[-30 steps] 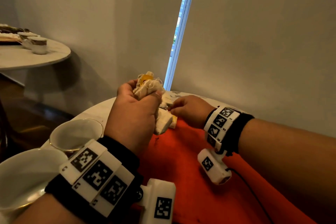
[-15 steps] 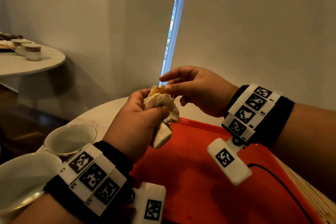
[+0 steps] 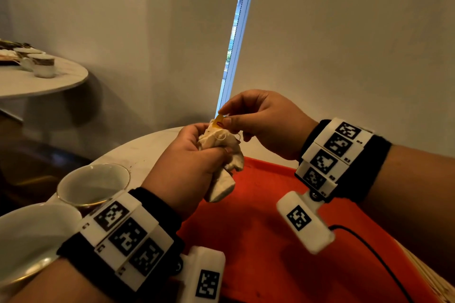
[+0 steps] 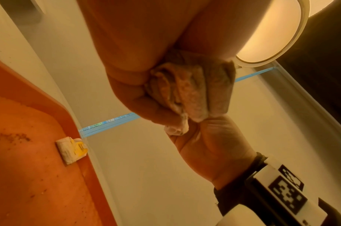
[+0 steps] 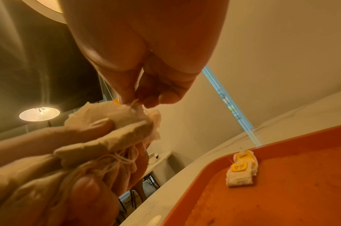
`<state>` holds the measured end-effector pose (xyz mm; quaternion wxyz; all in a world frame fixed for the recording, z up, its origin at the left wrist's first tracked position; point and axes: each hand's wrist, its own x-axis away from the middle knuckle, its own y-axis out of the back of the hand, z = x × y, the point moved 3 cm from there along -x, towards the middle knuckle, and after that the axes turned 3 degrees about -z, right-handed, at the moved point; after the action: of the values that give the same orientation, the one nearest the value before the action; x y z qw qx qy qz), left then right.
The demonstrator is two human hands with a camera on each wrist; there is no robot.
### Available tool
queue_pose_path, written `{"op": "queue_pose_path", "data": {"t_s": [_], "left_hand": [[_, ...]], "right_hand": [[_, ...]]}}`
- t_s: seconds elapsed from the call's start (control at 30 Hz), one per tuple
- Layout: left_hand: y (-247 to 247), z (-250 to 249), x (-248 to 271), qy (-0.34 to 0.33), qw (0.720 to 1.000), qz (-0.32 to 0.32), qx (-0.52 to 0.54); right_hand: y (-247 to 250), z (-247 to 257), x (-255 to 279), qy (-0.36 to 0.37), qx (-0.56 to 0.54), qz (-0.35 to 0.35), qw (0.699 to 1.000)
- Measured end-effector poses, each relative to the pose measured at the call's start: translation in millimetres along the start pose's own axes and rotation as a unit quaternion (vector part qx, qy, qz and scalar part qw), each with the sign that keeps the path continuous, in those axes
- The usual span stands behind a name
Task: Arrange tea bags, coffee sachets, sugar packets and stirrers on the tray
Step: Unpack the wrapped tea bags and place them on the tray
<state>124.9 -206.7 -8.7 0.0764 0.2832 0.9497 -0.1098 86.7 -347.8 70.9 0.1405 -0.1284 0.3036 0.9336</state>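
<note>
Right fingers (image 5: 127,91): I pinch a yellow tag (image 3: 218,122) and thread atop the bunch.
Left hand (image 3: 189,167): my fist wraps the tea bags (image 3: 221,152), held above the tray (image 3: 270,241).
Tray: two bags (image 5: 242,169) lie near its far rim.
Risk: the threads look tangled; a hard pull could tear paper, snap thread, or drag out several bags.
Aside: cups (image 3: 93,183) sit left.
</note>
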Motion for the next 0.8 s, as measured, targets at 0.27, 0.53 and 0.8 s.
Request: {"op": "queue_pose_path", "data": {"t_s": [0.27,0.53,0.8], "left_hand": [[-2.0,-0.9,-0.4,0.005,1.000,-0.006,0.008],[-2.7,-0.1,0.4,0.005,1.000,-0.006,0.002],[-0.5,0.6,-0.3,0.015,1.000,-0.008,-0.003]], "right_hand": [[1.6,5.0,0.1,0.021,0.031,0.009,0.999],[5.8,4.9,2.7,-0.004,-0.025,-0.016,1.000],[18.2,5.1,0.3,-0.048,-0.126,-0.079,0.988]]}}
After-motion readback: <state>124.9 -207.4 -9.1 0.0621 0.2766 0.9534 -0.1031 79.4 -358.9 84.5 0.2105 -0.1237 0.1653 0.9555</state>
